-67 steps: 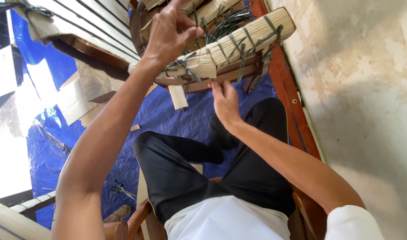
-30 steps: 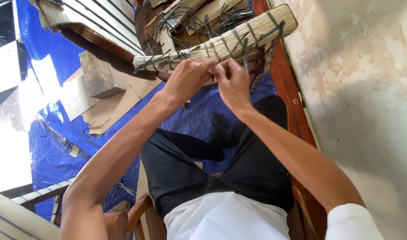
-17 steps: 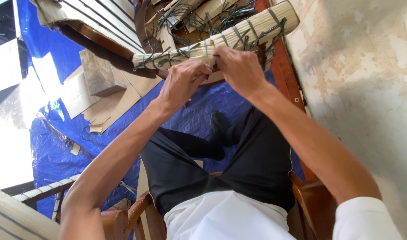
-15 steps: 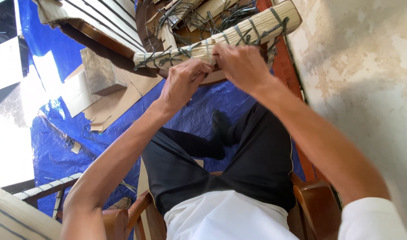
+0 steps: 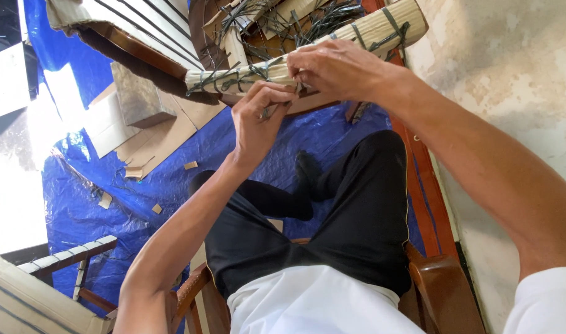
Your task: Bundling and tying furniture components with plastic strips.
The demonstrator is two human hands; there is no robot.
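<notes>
Since a second ago your hands have drawn together at the upper centre of the frame: your left hand [image 5: 258,120] now pinches a dark cord [image 5: 267,112] in a clenched grip, and your right hand [image 5: 335,65] grasps the pale wrapped bundle [image 5: 240,77] above it. So the binding is being worked at this spot, over the blue tarp [image 5: 171,179]

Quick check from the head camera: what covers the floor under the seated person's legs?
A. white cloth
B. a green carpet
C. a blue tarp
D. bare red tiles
C: a crinkled blue tarp spreads beneath the legs, with flat cardboard pieces lying on it, while both hands work at the cord-bound slatted piece above.
</notes>
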